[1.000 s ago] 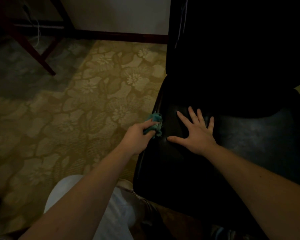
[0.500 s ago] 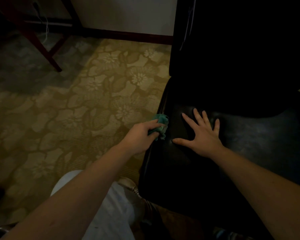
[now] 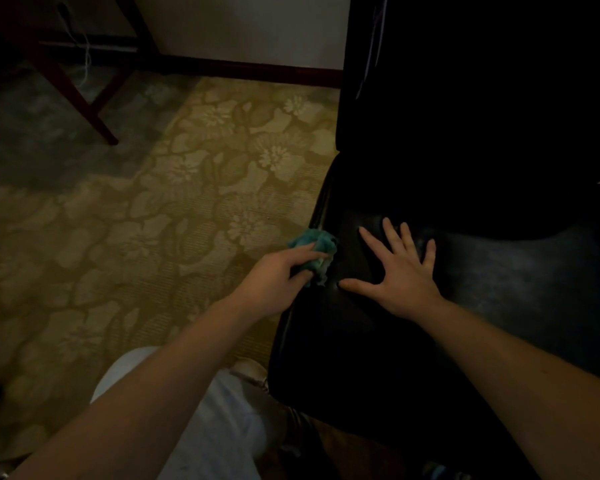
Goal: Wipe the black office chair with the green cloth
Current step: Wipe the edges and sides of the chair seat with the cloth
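A person's left hand (image 3: pixel 274 280) grips a bunched green cloth (image 3: pixel 314 249) against the left edge of a black office chair (image 3: pixel 499 289) seat, while the right hand (image 3: pixel 400 275) (fingers spread, holding nothing) lies flat on the cushion, above a floral carpet (image 3: pixel 153 209).

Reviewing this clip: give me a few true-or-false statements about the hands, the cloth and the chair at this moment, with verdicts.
1. The left hand grips the green cloth at the left edge of the chair seat. True.
2. The right hand is curled into a fist. False: it lies flat on the chair seat, fingers spread.
3. The green cloth is spread flat across the middle of the chair seat. False: it is bunched up at the edge.
4. A floral carpet lies beside the chair. True.
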A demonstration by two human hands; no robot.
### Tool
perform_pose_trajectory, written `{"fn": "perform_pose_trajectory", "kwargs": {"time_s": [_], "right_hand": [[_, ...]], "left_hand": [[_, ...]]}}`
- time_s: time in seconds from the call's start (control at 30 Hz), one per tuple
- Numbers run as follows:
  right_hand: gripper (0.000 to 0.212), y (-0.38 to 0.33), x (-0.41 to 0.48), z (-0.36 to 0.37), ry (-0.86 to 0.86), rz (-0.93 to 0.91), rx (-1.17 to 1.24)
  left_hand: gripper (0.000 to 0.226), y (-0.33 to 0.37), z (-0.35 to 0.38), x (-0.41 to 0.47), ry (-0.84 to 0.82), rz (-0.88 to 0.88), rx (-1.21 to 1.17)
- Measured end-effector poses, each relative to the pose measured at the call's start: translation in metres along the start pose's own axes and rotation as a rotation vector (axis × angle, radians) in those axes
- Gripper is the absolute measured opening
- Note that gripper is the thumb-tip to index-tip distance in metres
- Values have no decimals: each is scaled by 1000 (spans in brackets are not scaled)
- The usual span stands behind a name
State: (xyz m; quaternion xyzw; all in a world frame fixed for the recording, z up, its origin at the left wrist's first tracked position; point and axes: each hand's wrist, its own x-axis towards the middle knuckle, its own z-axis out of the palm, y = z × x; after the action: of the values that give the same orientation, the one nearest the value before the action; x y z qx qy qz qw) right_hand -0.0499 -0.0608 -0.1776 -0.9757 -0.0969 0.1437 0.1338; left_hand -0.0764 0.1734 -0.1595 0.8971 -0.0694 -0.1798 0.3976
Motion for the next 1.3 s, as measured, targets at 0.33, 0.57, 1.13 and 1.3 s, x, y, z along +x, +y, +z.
{"fn": "perform_pose_trajectory", "kwargs": {"time_s": [0.33, 0.57, 1.13, 1.3], "right_hand": [[103, -3, 4, -1, -3, 29, 19], [105, -3, 3, 1, 2, 34, -27], [102, -3, 5, 1, 0, 27, -12], [102, -4, 8, 0, -16, 42, -11]], "left_hand": [[43, 13, -8, 38, 61, -15, 10], [45, 1, 6, -16, 35, -8, -63], [41, 16, 10, 11, 438, -337, -208], [30, 23, -8, 47, 441, -347, -79]]}}
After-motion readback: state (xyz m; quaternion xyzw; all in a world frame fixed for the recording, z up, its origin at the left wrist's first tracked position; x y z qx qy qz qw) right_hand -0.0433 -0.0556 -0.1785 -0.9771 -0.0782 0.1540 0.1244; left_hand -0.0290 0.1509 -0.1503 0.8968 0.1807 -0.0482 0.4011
